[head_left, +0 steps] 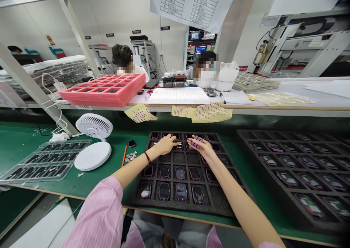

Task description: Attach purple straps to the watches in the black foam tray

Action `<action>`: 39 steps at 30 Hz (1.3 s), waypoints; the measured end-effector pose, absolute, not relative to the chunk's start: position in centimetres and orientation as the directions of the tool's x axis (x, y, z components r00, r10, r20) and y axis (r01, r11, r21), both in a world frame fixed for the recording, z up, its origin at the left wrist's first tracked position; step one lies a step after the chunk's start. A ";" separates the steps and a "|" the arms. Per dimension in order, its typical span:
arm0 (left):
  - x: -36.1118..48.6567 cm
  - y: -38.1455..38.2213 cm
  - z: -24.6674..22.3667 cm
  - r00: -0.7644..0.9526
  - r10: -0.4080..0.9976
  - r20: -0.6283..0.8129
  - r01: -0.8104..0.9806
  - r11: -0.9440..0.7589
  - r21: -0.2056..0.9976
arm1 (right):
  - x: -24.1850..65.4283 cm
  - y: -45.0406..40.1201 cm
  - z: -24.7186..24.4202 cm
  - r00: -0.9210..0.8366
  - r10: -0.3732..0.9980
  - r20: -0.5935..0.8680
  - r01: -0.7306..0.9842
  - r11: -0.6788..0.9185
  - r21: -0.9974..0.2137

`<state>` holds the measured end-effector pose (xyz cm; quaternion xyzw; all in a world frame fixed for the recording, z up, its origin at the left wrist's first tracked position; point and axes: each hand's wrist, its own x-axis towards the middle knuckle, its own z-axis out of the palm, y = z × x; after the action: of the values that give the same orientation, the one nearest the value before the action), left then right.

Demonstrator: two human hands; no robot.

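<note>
A black foam tray (pixel 188 200) with dark watch-like devices in its compartments lies on the green bench in front of me. My left hand (pixel 167 144) is over the tray's back rows, a finger pointing at a device with a lit screen (pixel 179 146); whether its curled fingers hold something small is hidden. To its right, my right hand (pixel 202 146) grips a small purple block-like piece (pixel 196 142) between thumb and fingers above the back of the tray. Several middle compartments are bare.
On the right is another foam tray (pixel 279 200) of devices. At left are a white fan (pixel 94 126), a clear plastic tray (pixel 65 171), an orange pen (pixel 124 156) and small scraps (pixel 130 157). A pink foam tray (pixel 123 95) stands on the shelf; two people sit beyond.
</note>
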<state>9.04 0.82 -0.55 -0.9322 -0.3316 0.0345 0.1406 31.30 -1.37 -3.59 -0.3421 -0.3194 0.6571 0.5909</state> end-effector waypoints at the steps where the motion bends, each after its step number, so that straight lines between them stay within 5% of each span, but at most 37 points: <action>1: 9.4 0.8 -0.6 0.777 0.629 0.030 0.610 -0.740 -0.283 | 31.4 -1.3 -3.5 -0.060 0.996 -0.069 -0.561 -0.091 -0.823; 20: 13.2 0.4 -1.5 0.860 0.510 0.014 0.496 -0.830 -0.253 | 32.3 -0.9 -3.7 -0.049 0.997 -0.067 -0.584 -0.083 -0.807; 32: 4.2 -2.9 -1.8 0.578 0.762 0.291 0.758 -0.634 0.155 | 31.5 -1.4 -3.8 -0.061 0.996 -0.060 -0.542 -0.083 -0.836; 39: 7.9 -2.3 -1.7 0.674 0.684 0.281 0.709 -0.705 0.016 | 32.2 -1.0 -4.4 0.050 0.998 -0.034 -0.532 -0.002 -0.847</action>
<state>7.86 -2.29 -1.66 -0.9136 -0.3810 -0.1341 0.0470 32.24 -1.00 -4.36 -0.3610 -0.3226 0.6088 0.6284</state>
